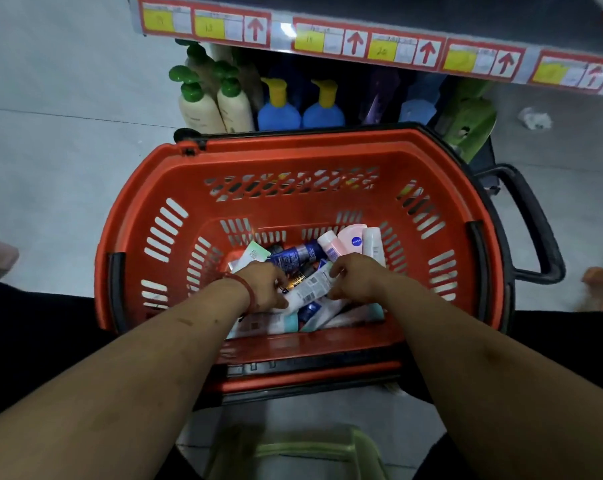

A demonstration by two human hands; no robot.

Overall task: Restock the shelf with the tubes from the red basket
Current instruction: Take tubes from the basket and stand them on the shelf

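The red basket (175,174) stands on the floor right below me, with several tubes piled on its bottom. Both my hands are down inside it. My left hand (263,285), a red band on its wrist, and my right hand (357,280) both grip one white tube (310,287) that lies slanted between them on top of the pile. Behind it lie a dark blue tube (295,255), a pink Nivea tube (352,239) and a white one (373,244). The shelf (379,15) edge with yellow price tags and red arrows runs across the top.
Under the shelf edge stand cream pump bottles with green caps (203,105) and blue bottles with yellow caps (279,109). A black handle (535,233) sticks out at the basket's right. A green plastic stool (293,455) is beneath me. Crumpled paper (534,118) lies on the floor.
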